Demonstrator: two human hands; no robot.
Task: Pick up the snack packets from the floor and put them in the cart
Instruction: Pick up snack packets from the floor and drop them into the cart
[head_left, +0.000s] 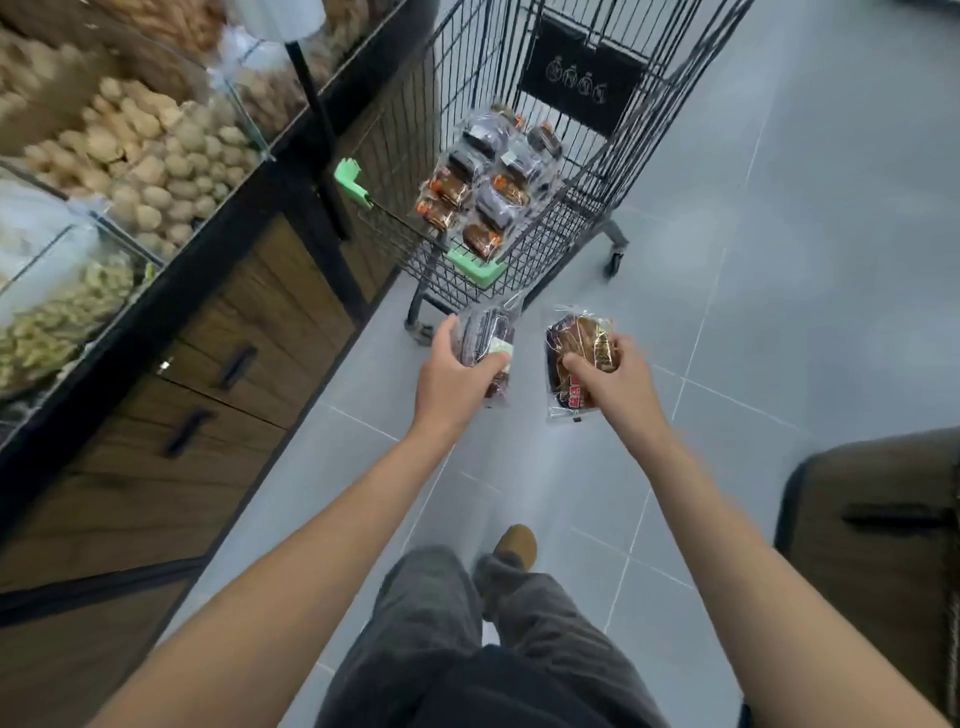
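My left hand (457, 371) grips a clear packet of dark purple snack (488, 332), held out over the grey floor just short of the cart. My right hand (610, 376) pinches a second packet with a brown snack and red label (569, 345), level with the first. The black wire cart (566, 223) with green corner guards stands straight ahead, its basket holding several similar dark and orange-brown packets (485, 182). Both hands are below and in front of the cart's near rim.
A wooden display counter (249, 332) with drawers and clear bins of bulk snacks (140, 150) runs along the left, close beside the cart. A dark cabinet (878, 535) juts in at the right. My legs and a brown shoe (517, 543) stand on the grey tiled aisle.
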